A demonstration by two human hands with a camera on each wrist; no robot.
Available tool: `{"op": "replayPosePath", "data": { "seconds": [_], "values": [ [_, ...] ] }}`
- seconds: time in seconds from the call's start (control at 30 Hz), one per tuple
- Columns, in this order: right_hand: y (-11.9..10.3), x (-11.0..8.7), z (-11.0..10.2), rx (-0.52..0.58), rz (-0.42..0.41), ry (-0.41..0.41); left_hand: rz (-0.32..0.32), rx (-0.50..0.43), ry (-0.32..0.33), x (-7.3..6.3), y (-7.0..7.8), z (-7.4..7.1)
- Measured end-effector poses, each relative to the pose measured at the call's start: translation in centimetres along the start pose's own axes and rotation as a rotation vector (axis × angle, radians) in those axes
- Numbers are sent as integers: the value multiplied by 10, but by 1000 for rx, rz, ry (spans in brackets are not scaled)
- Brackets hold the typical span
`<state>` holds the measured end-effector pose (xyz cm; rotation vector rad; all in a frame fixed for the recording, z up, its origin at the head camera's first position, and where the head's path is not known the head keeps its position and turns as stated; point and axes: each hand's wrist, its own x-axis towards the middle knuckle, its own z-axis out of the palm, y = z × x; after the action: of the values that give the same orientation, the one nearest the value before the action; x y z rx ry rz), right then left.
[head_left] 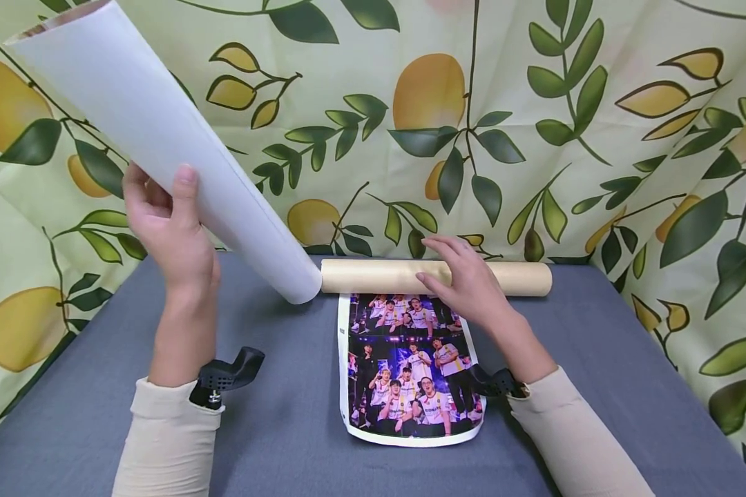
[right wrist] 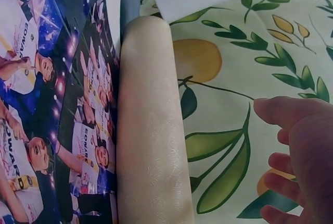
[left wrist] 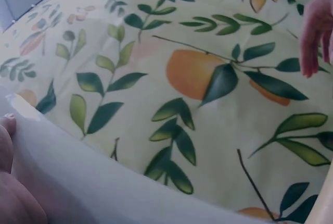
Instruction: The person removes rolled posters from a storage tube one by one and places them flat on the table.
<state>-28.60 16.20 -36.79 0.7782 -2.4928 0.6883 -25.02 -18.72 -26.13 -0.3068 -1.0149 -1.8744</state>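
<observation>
In the head view my left hand [head_left: 173, 228] grips a large rolled white sheet [head_left: 155, 138], thumb on its near side. The roll is tilted, its open end up at the left and its lower end down by the table. My right hand [head_left: 469, 279] is above a beige roll [head_left: 373, 276] lying crosswise at the back, its fingers loosely bent around nothing. In the right wrist view that hand [right wrist: 307, 151] shows apart from the beige roll [right wrist: 151, 120]. A printed group photo sheet [head_left: 410, 379] lies in front of the beige roll, its near edge curling.
A grey cloth [head_left: 273, 428] covers the table. Behind it and at both sides hangs a curtain [head_left: 348, 62] printed with fruit and leaves. A black wrist camera [head_left: 230, 373] sits on the left wrist, another [head_left: 494, 381] on the right.
</observation>
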Motion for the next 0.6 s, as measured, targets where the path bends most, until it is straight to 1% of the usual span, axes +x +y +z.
{"op": "replayPosePath", "data": {
  "seconds": [0.07, 0.1, 0.13, 0.17, 0.23, 0.3, 0.37, 0.47, 0.6],
  "values": [
    [0, 0, -1, 1, 2, 2, -12, -71, 14, 0, 3, 1],
    [0, 0, -2, 1, 5, 2, -33, -114, 20, 0, 4, 2],
    [0, 0, -3, 5, 8, 1, -41, -129, 11, -1, 3, 3],
    [-1, 0, -4, 8, 13, 0, -76, -156, 13, -3, 3, 4],
    [-2, 0, -5, 19, 32, -9, -149, -170, -2, -7, -1, 6],
    [-5, -1, -7, 42, 54, -24, -229, -169, -24, -12, -7, 8],
    [-8, -1, -8, 60, 69, -36, -284, -141, -55, -19, -15, 9],
    [-14, -1, -8, 90, 71, -41, -347, -103, -90, -28, -25, 12],
    [-22, -1, -9, 138, 42, -35, -438, -46, -156, -43, -35, 17]
  ]
}}
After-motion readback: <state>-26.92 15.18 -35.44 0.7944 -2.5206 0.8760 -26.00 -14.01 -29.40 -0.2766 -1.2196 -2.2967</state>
